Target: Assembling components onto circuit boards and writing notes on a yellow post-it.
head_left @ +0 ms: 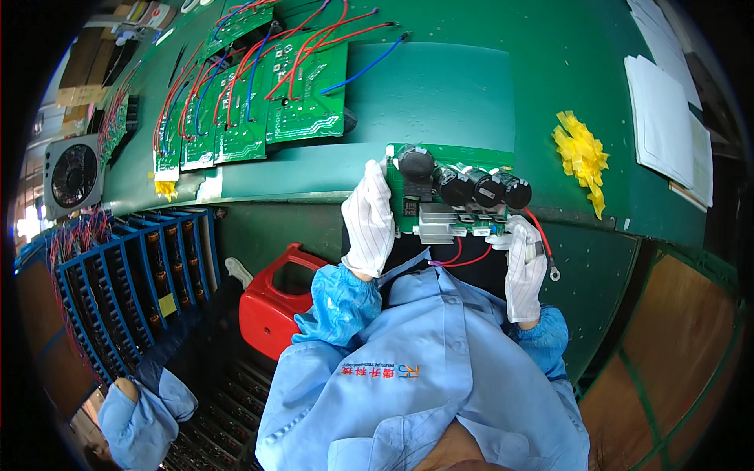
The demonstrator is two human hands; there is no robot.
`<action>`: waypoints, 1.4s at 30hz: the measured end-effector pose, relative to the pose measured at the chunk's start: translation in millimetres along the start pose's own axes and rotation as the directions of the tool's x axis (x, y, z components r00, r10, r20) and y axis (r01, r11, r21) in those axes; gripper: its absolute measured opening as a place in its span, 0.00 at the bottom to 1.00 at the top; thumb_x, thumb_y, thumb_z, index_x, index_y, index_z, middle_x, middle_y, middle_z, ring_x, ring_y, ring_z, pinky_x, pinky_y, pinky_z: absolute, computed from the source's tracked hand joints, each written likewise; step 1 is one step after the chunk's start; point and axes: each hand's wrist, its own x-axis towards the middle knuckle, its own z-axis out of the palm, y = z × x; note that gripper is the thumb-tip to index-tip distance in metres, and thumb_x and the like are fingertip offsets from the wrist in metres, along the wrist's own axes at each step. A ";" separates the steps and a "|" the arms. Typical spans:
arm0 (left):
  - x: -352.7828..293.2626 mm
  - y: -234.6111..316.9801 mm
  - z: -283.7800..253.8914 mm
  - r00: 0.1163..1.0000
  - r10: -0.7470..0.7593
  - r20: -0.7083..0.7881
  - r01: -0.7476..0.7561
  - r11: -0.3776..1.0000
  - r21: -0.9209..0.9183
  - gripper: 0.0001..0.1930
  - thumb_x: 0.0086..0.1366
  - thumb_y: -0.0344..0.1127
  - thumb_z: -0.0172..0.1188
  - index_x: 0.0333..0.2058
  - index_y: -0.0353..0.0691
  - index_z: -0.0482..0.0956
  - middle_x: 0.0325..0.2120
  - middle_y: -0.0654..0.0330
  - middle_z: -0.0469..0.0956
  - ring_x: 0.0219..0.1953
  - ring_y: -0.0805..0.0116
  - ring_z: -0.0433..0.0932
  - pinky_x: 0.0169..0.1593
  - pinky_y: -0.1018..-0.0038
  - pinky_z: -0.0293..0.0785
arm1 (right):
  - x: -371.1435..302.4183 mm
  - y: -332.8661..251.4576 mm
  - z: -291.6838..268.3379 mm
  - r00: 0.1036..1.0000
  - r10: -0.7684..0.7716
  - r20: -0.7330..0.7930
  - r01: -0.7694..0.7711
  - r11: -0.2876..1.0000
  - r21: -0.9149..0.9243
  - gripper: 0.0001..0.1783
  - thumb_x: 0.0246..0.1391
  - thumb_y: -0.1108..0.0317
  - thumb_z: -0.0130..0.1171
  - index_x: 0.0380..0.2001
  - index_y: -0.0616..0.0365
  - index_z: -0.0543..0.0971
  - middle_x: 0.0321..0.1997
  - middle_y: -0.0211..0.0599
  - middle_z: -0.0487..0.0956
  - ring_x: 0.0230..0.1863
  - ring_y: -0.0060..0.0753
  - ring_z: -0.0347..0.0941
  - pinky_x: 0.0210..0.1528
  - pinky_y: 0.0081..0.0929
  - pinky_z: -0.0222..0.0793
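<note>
A green circuit board [463,157] is held at the table's front edge, component side up. It carries several black cylindrical capacitors [487,189], a round black coil-like part [415,162] and a silver heat sink [436,224]. My left hand [368,221], in a white striped glove, grips the board's left edge. At the near right corner, my right hand [525,267], gloved alike, has its fingers closed on the board; the exact fingertip contact is partly hidden. One red wire [540,228] with a ring terminal hangs past the right hand, and other red wires loop below the board.
Several wired green boards [306,90] lie at the back left. Yellow strips [581,157] and white papers [667,125] are on the right of the green table [440,71]. A red stool [271,302], blue rack [133,275], fan [73,174] and another person's sleeve [141,420] are left.
</note>
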 end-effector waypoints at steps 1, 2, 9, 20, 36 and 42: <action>-1.1 -0.9 -2.1 0.998 -0.031 0.056 0.033 0.999 -0.031 0.19 0.74 0.27 0.48 0.62 0.32 0.69 0.45 0.46 0.82 0.38 0.50 0.81 0.42 0.68 0.79 | 1.7 -4.9 -0.1 0.998 0.055 0.004 -0.055 0.987 0.154 0.22 0.67 0.72 0.50 0.61 0.71 0.70 0.56 0.45 0.78 0.53 0.36 0.78 0.59 0.32 0.74; -1.4 -0.8 -5.3 0.975 -0.176 0.135 0.184 0.982 -0.049 0.19 0.78 0.33 0.46 0.62 0.32 0.69 0.48 0.45 0.82 0.40 0.52 0.81 0.46 0.71 0.76 | 2.2 -11.1 -0.7 0.998 0.055 -0.030 -0.046 0.970 0.238 0.19 0.70 0.71 0.48 0.59 0.70 0.71 0.54 0.45 0.79 0.49 0.35 0.80 0.55 0.31 0.75; -7.6 -2.6 -16.3 0.900 -0.388 0.200 0.421 0.652 -0.630 0.22 0.79 0.39 0.47 0.65 0.33 0.70 0.49 0.48 0.82 0.42 0.68 0.81 0.50 0.73 0.77 | 8.5 -18.9 2.5 0.991 -0.027 -0.131 0.072 0.933 0.353 0.18 0.76 0.64 0.43 0.53 0.68 0.73 0.43 0.44 0.82 0.38 0.28 0.82 0.41 0.24 0.77; 3.6 4.2 -37.0 0.823 0.518 0.234 -0.554 0.823 0.128 0.27 0.53 0.27 0.71 0.54 0.36 0.81 0.52 0.49 0.81 0.54 0.46 0.81 0.57 0.58 0.78 | 6.4 -37.3 -5.0 0.986 0.006 -0.169 0.062 0.916 0.396 0.22 0.76 0.60 0.41 0.58 0.67 0.74 0.40 0.40 0.85 0.30 0.21 0.78 0.32 0.20 0.71; 113.8 50.6 16.7 0.995 -0.032 0.092 0.074 0.862 -0.501 0.12 0.71 0.33 0.62 0.48 0.32 0.80 0.43 0.60 0.84 0.44 0.76 0.79 0.50 0.77 0.73 | 137.3 -98.7 -71.7 0.925 -0.334 -0.182 0.356 0.929 0.103 0.18 0.72 0.59 0.50 0.53 0.58 0.81 0.27 0.26 0.76 0.23 0.13 0.65 0.26 0.17 0.58; 155.8 48.7 31.1 0.997 -0.065 0.037 0.074 0.891 -0.447 0.16 0.68 0.42 0.66 0.27 0.35 0.79 0.22 0.64 0.70 0.26 0.74 0.63 0.33 0.73 0.63 | 166.8 -95.4 -70.1 0.981 -0.100 -0.167 0.141 0.957 0.252 0.22 0.69 0.44 0.54 0.34 0.54 0.76 0.18 0.23 0.71 0.16 0.12 0.60 0.18 0.16 0.51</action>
